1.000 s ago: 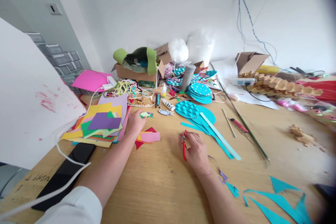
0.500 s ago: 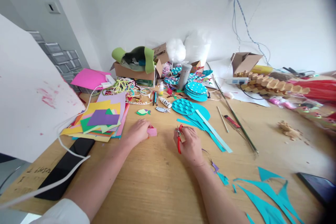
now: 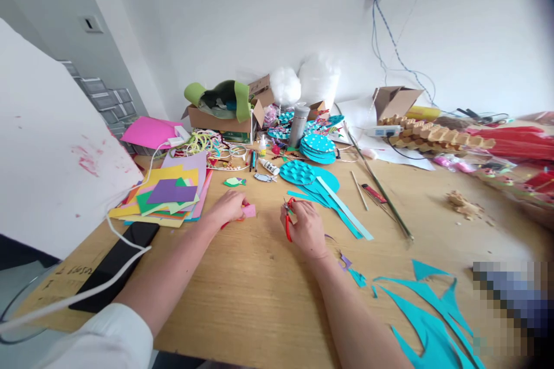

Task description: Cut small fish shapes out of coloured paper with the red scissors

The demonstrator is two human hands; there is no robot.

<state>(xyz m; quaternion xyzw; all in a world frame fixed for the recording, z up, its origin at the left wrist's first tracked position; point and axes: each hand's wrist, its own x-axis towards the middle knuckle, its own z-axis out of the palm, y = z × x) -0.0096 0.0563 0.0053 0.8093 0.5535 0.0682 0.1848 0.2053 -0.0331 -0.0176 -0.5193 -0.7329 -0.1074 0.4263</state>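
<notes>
Between the fingertips of my left hand (image 3: 230,206) is a small piece of pink paper (image 3: 250,211). A bit of red (image 3: 224,225) shows under that hand, its shape mostly hidden. My right hand (image 3: 307,228) is closed around red-handled scissors (image 3: 288,225), their metal part towards the left hand and apart from the paper. Beyond the left hand lies a green paper fish (image 3: 235,182), with a pale grey-blue paper fish (image 3: 265,178) to its right. Blue paper strips (image 3: 341,207) lie beyond and right of my right hand.
A stack of coloured paper (image 3: 171,191) and a black phone (image 3: 116,265) lie at left. A white glue bottle (image 3: 269,166), blue discs (image 3: 298,173) and a grey flask (image 3: 298,125) stand or lie farther back. Blue scraps (image 3: 433,311) and a long stick (image 3: 381,187) are at right.
The view has shifted slightly. My left hand has turned a little, and red now shows beneath it. The scissors remain in my right hand, still apart from the pink paper.
</notes>
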